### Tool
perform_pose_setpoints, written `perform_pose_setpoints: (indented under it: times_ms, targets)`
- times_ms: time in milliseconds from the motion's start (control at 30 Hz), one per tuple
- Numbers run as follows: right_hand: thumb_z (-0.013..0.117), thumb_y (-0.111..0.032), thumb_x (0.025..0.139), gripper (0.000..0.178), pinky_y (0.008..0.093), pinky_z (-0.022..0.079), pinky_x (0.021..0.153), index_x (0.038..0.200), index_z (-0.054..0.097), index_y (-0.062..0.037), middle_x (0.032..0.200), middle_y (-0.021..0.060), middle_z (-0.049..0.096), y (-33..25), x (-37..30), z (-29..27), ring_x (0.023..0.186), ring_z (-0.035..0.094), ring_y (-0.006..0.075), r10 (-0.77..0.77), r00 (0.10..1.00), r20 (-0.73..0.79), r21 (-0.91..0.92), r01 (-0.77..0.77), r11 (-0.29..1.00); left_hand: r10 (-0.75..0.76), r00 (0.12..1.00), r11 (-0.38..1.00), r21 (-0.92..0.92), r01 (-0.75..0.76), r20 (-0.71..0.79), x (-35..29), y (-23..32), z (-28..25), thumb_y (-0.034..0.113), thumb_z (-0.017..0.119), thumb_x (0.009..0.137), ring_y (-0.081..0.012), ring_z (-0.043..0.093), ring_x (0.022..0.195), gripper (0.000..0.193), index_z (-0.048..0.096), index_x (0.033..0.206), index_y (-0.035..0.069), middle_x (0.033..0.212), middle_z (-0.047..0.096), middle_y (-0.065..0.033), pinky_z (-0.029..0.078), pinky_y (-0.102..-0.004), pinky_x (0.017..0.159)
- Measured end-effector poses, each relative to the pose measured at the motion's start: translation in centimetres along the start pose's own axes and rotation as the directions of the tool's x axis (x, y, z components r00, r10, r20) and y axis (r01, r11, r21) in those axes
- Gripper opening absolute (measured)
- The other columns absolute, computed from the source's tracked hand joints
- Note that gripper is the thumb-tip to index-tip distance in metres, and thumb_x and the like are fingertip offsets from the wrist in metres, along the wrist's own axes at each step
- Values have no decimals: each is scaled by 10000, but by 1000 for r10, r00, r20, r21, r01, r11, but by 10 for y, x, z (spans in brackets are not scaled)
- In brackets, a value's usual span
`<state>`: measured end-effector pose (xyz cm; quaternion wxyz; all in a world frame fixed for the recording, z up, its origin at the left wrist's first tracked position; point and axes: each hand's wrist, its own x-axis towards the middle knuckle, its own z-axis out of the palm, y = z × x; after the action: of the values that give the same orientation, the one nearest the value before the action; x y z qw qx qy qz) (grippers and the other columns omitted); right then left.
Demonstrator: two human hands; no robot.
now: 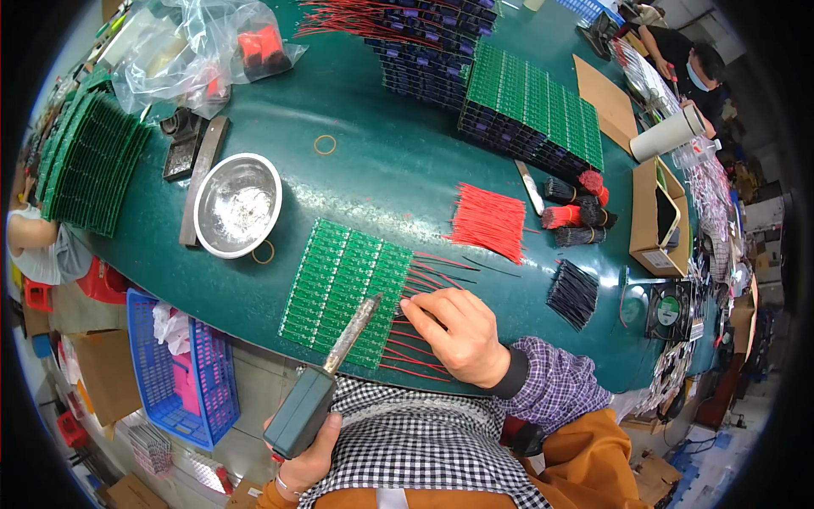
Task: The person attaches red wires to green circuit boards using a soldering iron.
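Note:
A green circuit board panel (339, 280) with rows of small units lies near the table's front edge. Red wires (415, 356) and a few black ones stick out from its right edge. My left hand (314, 454) is wrapped around the dark green handle of a soldering gun (303, 411). The gun's metal barrel slants up over the panel, its tip close to the right-hand column. At that same edge my right hand (458, 331) pinches a thin wire against the board; the fingers mostly hide it. Beyond this hand lie a pile of red wires (487, 222) and a bunch of black wires (573, 294).
A white-rimmed metal bowl (273, 182) stands left, beside a metal bar (203, 182). Stacked green panels (534, 102) rise at the back, others (93, 161) at far left. Wire bundles (581, 216), a cardboard box (660, 220) and a fan (668, 310) sit right. A co-worker (678, 64) is at far right.

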<state>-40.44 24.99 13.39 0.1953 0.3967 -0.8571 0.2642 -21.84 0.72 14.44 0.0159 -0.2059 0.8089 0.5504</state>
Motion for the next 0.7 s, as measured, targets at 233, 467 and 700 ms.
perform_pose_setpoints:
  times_ms: [233, 467, 700]
  targets:
    - [706, -94, 754, 367, 353, 566, 709, 1101, 759, 13, 1021, 100, 724, 2, -1, 1, 862, 706, 243, 15, 999, 28, -3, -15, 1000, 130, 991, 991, 5, -130, 27, 16, 12, 4, 84, 829, 819, -278, 699, 705, 251, 743, 1019, -41, 890, 707, -149, 538, -368, 638]
    - [708, -88, 754, 360, 346, 562, 697, 1096, 756, 14, 1023, 101, 724, 2, -1, 1, 857, 706, 241, 24, 999, 40, 3, -24, 1000, 173, 984, 985, 11, -173, 37, 21, 16, 6, 91, 825, 827, -270, 691, 698, 246, 743, 1018, -41, 885, 700, -146, 533, -362, 632]
    - [714, -77, 754, 363, 340, 556, 687, 1104, 750, 14, 1019, 102, 723, 2, -1, 2, 854, 705, 235, 21, 999, 42, 5, -21, 1000, 168, 984, 985, 22, -170, 64, 25, 19, 5, 84, 822, 826, -276, 682, 689, 246, 742, 1021, -44, 879, 693, -148, 523, -368, 618]
